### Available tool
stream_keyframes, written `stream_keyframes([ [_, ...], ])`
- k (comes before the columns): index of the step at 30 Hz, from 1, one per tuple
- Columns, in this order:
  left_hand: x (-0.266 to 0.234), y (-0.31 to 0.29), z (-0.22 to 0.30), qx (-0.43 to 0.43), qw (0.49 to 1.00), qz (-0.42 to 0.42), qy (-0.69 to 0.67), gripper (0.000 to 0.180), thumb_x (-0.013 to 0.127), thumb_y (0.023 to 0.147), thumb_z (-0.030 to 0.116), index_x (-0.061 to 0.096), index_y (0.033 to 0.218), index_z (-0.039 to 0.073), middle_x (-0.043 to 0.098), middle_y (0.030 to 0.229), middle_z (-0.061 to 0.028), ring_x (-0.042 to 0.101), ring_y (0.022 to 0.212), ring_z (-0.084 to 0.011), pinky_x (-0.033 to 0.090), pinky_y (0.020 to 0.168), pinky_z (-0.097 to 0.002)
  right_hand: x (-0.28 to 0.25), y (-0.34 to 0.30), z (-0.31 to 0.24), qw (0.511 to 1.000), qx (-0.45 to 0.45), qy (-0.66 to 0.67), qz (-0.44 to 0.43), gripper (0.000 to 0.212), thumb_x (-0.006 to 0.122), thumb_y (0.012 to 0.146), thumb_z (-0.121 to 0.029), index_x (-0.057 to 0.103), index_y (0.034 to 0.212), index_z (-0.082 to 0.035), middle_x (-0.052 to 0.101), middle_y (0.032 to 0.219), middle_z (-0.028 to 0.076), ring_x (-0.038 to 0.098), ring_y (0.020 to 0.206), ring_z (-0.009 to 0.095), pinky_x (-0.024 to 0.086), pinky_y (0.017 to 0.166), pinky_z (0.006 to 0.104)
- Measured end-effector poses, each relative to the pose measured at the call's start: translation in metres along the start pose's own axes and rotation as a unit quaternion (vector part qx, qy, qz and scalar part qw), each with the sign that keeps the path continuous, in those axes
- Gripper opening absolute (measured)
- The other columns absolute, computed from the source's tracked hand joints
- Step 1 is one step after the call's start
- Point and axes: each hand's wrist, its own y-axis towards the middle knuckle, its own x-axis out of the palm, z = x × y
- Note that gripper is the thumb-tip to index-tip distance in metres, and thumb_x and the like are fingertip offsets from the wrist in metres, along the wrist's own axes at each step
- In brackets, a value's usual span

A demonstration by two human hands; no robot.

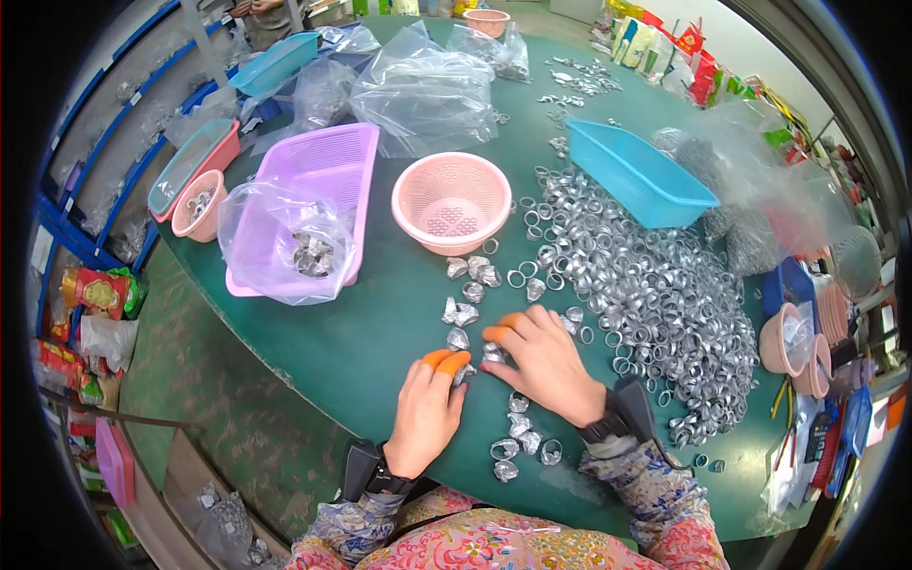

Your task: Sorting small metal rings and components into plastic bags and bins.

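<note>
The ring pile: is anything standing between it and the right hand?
Nothing tall is visible: only a loose ring and some silver pieces lie on the table between the right hand and the ring pile.

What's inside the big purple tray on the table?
A clear plastic bag lies in the purple tray, lapping over its left edge, with shiny silvery pieces inside the bag. The tray floor beneath those pieces is covered, so I can't see it.
</note>
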Motion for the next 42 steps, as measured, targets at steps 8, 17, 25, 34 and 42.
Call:
stream_keyframes([
  [8, -0.025, -0.018, 0.000, -0.084, 0.995, -0.033, -0.042, 0.052, 0.074, 0.073, 0.002, 0.058, 0.122, 0.008, 0.060, 0.099, -0.0097, 0.055, 0.074, -0.0226, 0.048, 0.067, -0.0330, -0.022, -0.026, -0.012, 0.978, -0.047, 0.181, -0.091, 0.039, 0.073, 0.077, -0.019, 0.061, 0.113, -0.009, 0.058, 0.097, 0.008, 0.053, 0.091, 0.027, 0.045, 0.082, 0.0380],
  [17, -0.024, -0.006, -0.008, -0.118, 0.991, -0.044, -0.054, 0.071, 0.076, 0.072, 0.003, 0.047, 0.136, 0.007, 0.060, 0.095, -0.0079, 0.056, 0.069, -0.0195, 0.049, 0.068, -0.0314, 0.020, 0.040, 0.007, 0.998, -0.005, 0.025, 0.051, 0.041, 0.071, 0.072, -0.005, 0.061, 0.112, -0.008, 0.053, 0.094, 0.010, 0.052, 0.092, 0.029, 0.045, 0.080, 0.0385],
  [25, -0.030, -0.017, -0.011, -0.231, 0.931, -0.047, -0.279, 0.060, 0.072, 0.080, 0.000, 0.047, 0.134, 0.002, 0.063, 0.100, -0.0054, 0.059, 0.077, -0.0106, 0.051, 0.068, -0.0265, 0.004, 0.029, 0.000, 0.994, 0.019, 0.094, 0.059, 0.035, 0.068, 0.075, 0.001, 0.063, 0.107, -0.010, 0.054, 0.094, 0.008, 0.052, 0.092, 0.029, 0.046, 0.082, 0.0385],
  [34, -0.043, -0.011, -0.015, -0.334, 0.746, -0.070, -0.571, 0.032, 0.067, 0.087, 0.004, 0.059, 0.117, -0.003, 0.066, 0.099, -0.0053, 0.060, 0.083, -0.0084, 0.051, 0.074, -0.0232, 0.015, 0.041, -0.002, 0.992, -0.023, 0.107, 0.070, 0.034, 0.069, 0.074, 0.000, 0.064, 0.106, -0.010, 0.054, 0.095, 0.009, 0.053, 0.092, 0.029, 0.047, 0.080, 0.0367],
  [42, -0.033, -0.027, -0.019, -0.278, 0.898, -0.093, -0.329, 0.035, 0.071, 0.084, 0.003, 0.060, 0.117, -0.001, 0.062, 0.093, -0.0027, 0.057, 0.072, -0.0055, 0.048, 0.067, -0.0201, 0.009, 0.050, 0.003, 0.994, -0.049, 0.092, 0.017, 0.038, 0.072, 0.071, -0.002, 0.063, 0.107, -0.009, 0.053, 0.095, 0.009, 0.052, 0.092, 0.029, 0.045, 0.081, 0.0393],
])
